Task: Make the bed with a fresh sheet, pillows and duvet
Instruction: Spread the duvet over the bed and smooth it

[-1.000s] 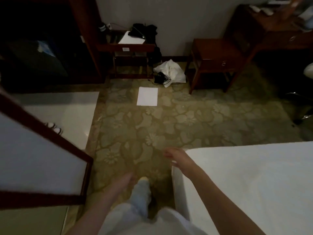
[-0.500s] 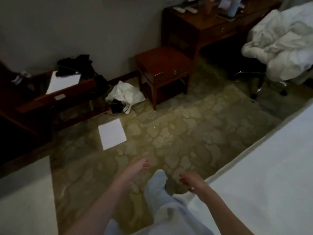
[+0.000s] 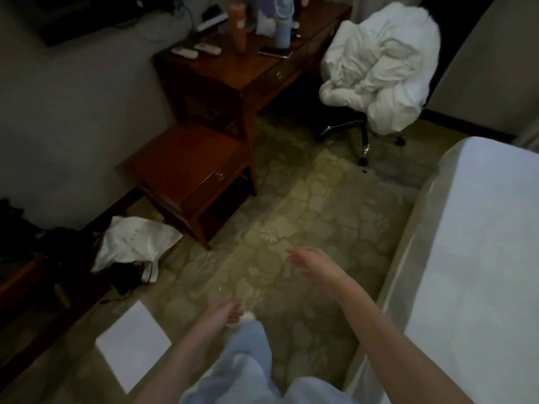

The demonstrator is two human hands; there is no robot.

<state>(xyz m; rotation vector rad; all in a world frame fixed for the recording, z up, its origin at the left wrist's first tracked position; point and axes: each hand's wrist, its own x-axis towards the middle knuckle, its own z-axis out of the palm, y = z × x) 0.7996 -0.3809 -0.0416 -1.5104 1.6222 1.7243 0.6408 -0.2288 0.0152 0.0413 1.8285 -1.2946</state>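
A dim room with a patterned green-gold carpet that runs as an open strip from the bottom centre up toward the upper right of the frame. Low in the centre, the left hand hangs over the carpet with its fingers loosely curled, holding nothing. The right hand reaches forward just above and right of it, fingers spread and relaxed, also holding nothing, well apart from the bed. Pale blue trouser legs and a light-coloured foot show between the two arms.

Along the right edge of the frame lies the bed, covered in a smooth white sheet; its near corner sits at the upper right and its long side edge slants down to the bottom centre, bordering the carpet strip. At the upper right, a rumpled white duvet is heaped on a wheeled chair, beyond the foot of the bed.

On the left side of the strip stand a low wooden side table and, behind it at the upper centre, a dark wooden bench carrying bottles and remote controls. A white plastic bag lies at the left, and a white sheet of paper lies flat on the carpet at the lower left.
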